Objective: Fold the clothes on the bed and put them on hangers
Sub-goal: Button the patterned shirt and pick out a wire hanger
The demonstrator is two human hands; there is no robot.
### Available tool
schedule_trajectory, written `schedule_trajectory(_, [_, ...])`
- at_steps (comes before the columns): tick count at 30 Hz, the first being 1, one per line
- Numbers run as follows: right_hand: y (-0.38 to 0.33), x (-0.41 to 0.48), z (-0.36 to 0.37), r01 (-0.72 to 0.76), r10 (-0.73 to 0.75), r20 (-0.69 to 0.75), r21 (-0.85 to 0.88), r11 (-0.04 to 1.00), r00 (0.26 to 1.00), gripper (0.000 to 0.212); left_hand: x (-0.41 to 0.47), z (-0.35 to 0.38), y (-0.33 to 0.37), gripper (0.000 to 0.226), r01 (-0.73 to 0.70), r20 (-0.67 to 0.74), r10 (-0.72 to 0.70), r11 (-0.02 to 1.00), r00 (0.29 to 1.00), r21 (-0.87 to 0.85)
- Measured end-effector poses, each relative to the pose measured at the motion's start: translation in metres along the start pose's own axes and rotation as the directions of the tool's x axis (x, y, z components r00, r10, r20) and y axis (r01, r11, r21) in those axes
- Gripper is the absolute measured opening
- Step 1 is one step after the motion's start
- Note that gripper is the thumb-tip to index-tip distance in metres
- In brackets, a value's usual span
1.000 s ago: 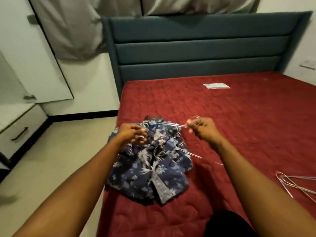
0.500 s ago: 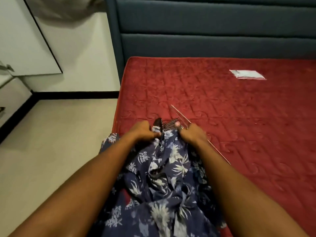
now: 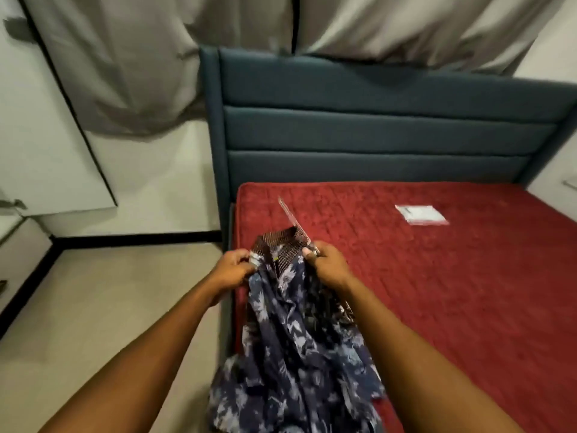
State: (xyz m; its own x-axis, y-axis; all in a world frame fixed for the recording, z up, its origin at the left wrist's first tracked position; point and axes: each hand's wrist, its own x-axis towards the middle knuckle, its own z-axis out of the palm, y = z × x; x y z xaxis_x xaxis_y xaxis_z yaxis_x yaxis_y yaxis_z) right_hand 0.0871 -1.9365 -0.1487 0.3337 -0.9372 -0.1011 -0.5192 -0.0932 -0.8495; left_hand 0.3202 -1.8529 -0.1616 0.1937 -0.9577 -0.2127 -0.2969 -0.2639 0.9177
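A navy garment [image 3: 296,348] with a pale floral print hangs from both my hands above the left edge of the red mattress [image 3: 437,292]. Its dark dotted collar part sticks up between my hands. My left hand [image 3: 232,270] grips the cloth at the top left. My right hand [image 3: 327,265] grips the cloth at the top right together with a thin wire hanger [image 3: 292,218], whose end pokes up and away over the mattress. The rest of the hanger is hidden by the garment and my hand.
A teal padded headboard [image 3: 374,120] stands behind the mattress, with grey curtains [image 3: 156,57] above. A small white packet [image 3: 421,215] lies on the mattress far right. Pale floor [image 3: 125,292] and white cabinets [image 3: 22,254] are to the left.
The garment has been lifted off the mattress and now hangs from both hands. The view has tilted upward since half a second ago. The spare hangers at lower right are out of view.
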Motion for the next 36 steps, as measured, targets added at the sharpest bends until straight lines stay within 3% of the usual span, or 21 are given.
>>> schedule_trajectory(4, [-0.157,0.029,-0.017,0.193,-0.184,-0.096,0.095,0.977,0.978,0.022,-0.011,-0.144,0.105,0.016,-0.13,-0.132,0.121,0.99,0.984,-0.06])
schedule_trajectory(7, [-0.275,0.041,-0.03,0.31,-0.304,-0.073,0.086,0.947,0.95,0.023,-0.031,-0.235,0.19,0.018,-0.208,-0.199,0.186,0.973,0.962,-0.098])
schedule_trajectory(9, [-0.355,0.047,-0.038,0.385,-0.382,-0.049,0.067,0.921,0.923,0.02,-0.046,-0.288,0.245,0.008,-0.289,-0.207,0.258,0.948,0.944,-0.136])
schedule_trajectory(12, [-0.448,0.064,-0.047,0.463,-0.462,-0.031,0.046,0.885,0.886,0.027,-0.064,-0.353,0.308,0.031,-0.331,-0.108,0.314,0.913,0.943,-0.237])
schedule_trajectory(15, [-0.509,0.086,-0.045,0.507,-0.508,0.019,0.056,0.86,0.861,0.041,-0.07,-0.405,0.348,0.06,-0.289,-0.124,0.284,0.957,0.951,-0.023])
schedule_trajectory(16, [-0.527,0.087,-0.04,0.521,-0.525,0.039,0.072,0.85,0.851,0.035,-0.068,-0.421,0.355,0.063,-0.267,-0.195,0.277,0.961,0.941,0.074])
schedule_trajectory(19, [-0.562,0.092,-0.023,0.548,-0.558,0.058,0.134,0.826,0.828,0.023,-0.059,-0.454,0.37,0.035,-0.203,-0.415,0.303,0.942,0.858,0.267])
schedule_trajectory(21, [-0.577,0.106,-0.006,0.547,-0.567,0.089,0.177,0.818,0.819,0.024,-0.057,-0.471,0.379,0.032,-0.096,-0.524,0.272,0.936,0.807,0.338])
schedule_trajectory(23, [-0.595,0.12,0.016,0.544,-0.574,0.138,0.204,0.814,0.807,0.024,-0.05,-0.49,0.38,0.025,0.024,-0.603,0.17,0.954,0.78,0.3])
schedule_trajectory(25, [-0.618,0.142,0.047,0.561,-0.596,0.184,0.21,0.801,0.782,0.026,-0.038,-0.513,0.372,0.036,0.085,-0.624,0.038,0.982,0.781,0.167])
schedule_trajectory(27, [-0.642,0.173,0.082,0.584,-0.626,0.197,0.233,0.778,0.755,0.024,-0.024,-0.535,0.36,0.051,0.136,-0.558,-0.018,0.976,0.83,0.172])
schedule_trajectory(30, [-0.68,0.226,0.135,0.601,-0.664,0.209,0.296,0.742,0.718,0.026,0.004,-0.572,0.329,0.021,0.271,-0.514,-0.103,0.926,0.852,0.263])
schedule_trajectory(33, [-0.71,0.282,0.182,0.57,-0.66,0.267,0.345,0.746,0.702,0.034,0.034,-0.623,0.296,0.013,0.322,-0.68,-0.117,0.929,0.724,0.183])
schedule_trajectory(36, [-0.735,0.331,0.222,0.524,-0.656,0.339,0.405,0.749,0.674,0.037,0.051,-0.685,0.281,0.016,0.202,-0.818,-0.189,0.975,0.544,-0.091])
